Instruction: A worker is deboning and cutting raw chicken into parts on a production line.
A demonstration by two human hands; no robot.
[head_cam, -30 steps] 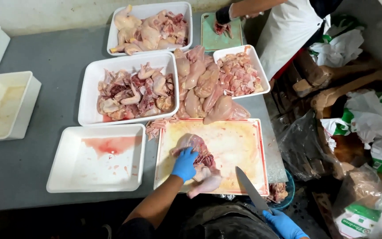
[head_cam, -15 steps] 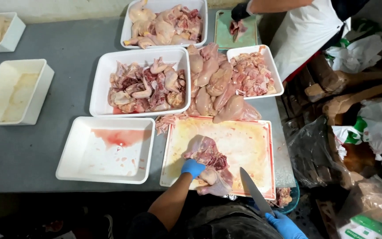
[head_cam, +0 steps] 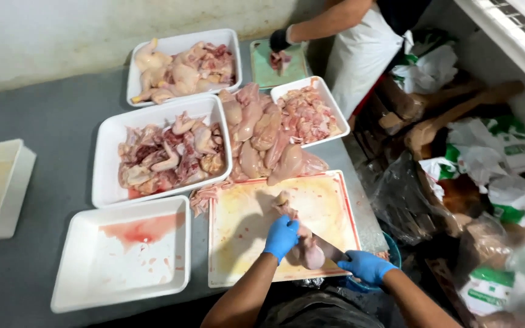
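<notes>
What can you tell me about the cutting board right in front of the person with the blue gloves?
The cutting board is a pale, yellowish rectangle with a thin red edge, plastic by the look of it, lying flat on the grey table. Its surface is stained and wet. A piece of raw chicken lies on its near right part, pressed by the left hand, while the right hand brings a knife to the meat. A white tray sits beside its left edge.

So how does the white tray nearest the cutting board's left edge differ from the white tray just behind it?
The near tray holds no meat, only pinkish-red liquid smears; the tray behind it is heaped with raw chicken pieces. The near tray sits at the table's front edge, the other farther back. Both are white, rectangular and shallow.
</notes>
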